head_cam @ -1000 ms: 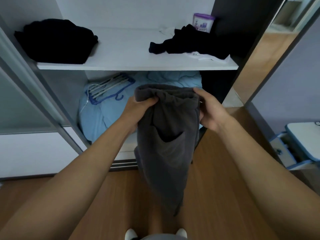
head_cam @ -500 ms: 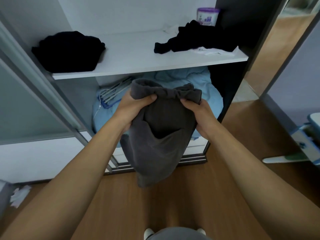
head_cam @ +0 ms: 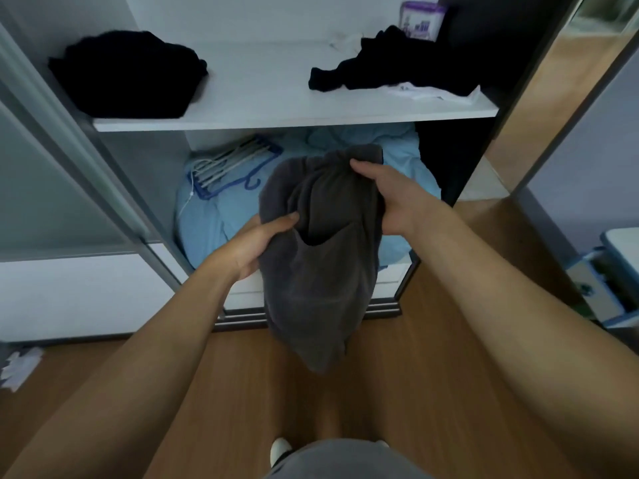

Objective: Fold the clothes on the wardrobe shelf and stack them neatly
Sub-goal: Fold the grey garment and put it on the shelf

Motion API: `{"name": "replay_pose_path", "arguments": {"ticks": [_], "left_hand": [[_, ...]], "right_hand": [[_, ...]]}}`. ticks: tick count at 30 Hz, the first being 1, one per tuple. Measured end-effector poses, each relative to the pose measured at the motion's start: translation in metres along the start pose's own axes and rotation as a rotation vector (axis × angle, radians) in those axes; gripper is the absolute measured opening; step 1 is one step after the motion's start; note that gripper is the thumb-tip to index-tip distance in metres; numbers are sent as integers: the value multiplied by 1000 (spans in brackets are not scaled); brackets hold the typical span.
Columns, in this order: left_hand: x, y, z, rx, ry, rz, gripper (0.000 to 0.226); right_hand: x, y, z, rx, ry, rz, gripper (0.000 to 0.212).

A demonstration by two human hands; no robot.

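Left hand (head_cam: 256, 243) and right hand (head_cam: 390, 198) both clutch a grey fleece garment (head_cam: 318, 281), held in the air in front of the wardrobe (head_cam: 114, 188).

My wardrobe stands open on the wooden floor (head_cam: 415, 375), its white shelf (head_cam: 276, 98) running above my hands, and light blue bedding (head_cam: 214, 226) fills the compartment below, just behind the garment. The garment hangs bunched from my grip, clear of the shelf, with its lower end drooping toward the floor and a pocket opening facing me. My left thumb pinches its left edge lower down, and my right fingers curl round its upper right edge. On the shelf's left end sits a folded black pile (head_cam: 128, 74). At the right end, well apart, a crumpled black heap (head_cam: 390, 63) lies over a white garment (head_cam: 425, 93). Blue and white hangers (head_cam: 228, 167) rest on the bedding at the left. A purple-lidded tub (head_cam: 422, 19) stands at the back behind the heap.
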State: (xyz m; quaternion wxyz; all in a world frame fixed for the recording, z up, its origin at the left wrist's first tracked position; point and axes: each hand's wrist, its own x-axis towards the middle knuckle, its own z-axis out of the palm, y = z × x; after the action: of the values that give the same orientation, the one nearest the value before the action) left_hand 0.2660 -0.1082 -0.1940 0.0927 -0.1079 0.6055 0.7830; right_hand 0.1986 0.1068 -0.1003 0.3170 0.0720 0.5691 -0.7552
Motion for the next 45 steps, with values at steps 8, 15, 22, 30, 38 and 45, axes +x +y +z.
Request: {"name": "replay_pose_path", "arguments": {"ticks": [8,15,22,30,38,45], "left_hand": [[4,11,30,-251,80,98,27],[2,19,25,-136,205,-89,46],[-22,-23,-24,39,79,-97,50],[-38,-69,-20,-127,-160,-132,81],[-22,-30,24,-105,231,31,19],[-20,-13,45,-288,279,-92,26]], "right_hand": [[9,36,-73,-1,-208,-110,53],[3,96,-57,-111,-172,-97,63],[0,87,-37,148,-117,-51,43],[0,75,-31,180,-141,11,37],[8,66,-58,249,-40,28,49],[-7,129,-60,239,-54,28,48]]}}
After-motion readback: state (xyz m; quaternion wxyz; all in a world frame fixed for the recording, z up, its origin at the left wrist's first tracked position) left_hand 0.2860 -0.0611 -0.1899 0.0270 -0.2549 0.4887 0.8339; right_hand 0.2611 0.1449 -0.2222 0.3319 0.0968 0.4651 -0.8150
